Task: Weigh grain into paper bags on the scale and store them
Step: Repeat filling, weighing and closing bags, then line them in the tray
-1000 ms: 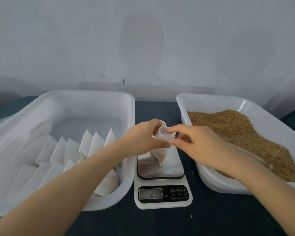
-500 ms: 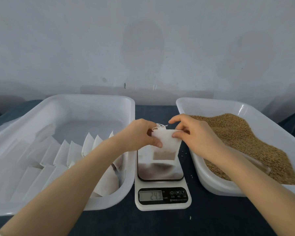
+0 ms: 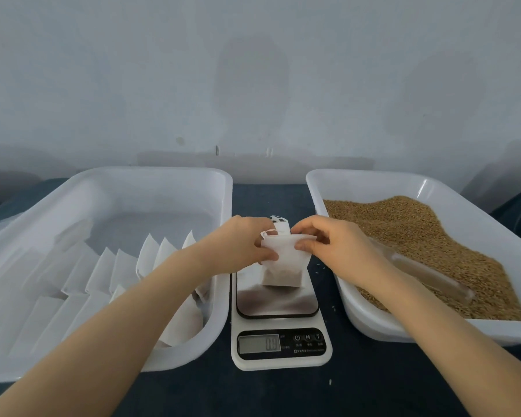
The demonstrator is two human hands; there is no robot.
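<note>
A: Fingers (image 3: 268, 254) of our left hand (image 3: 241, 245) pinch the paper bag (image 3: 283, 261) at its top left edge, and our right hand (image 3: 331, 249) pinches the top right. The bag hangs over the scale (image 3: 280, 364) plate. Can't tell if it's touching.

B: Yep, and the display (image 3: 259, 344) looks like zeros now. It read 24-ish half a second ago.

A: Left tub (image 3: 148, 170) has our rows of flat white bags (image 3: 124, 266). Right tub (image 3: 373, 175) holds the grain (image 3: 418, 236), with a clear tube (image 3: 427, 275) lying in it.
</note>
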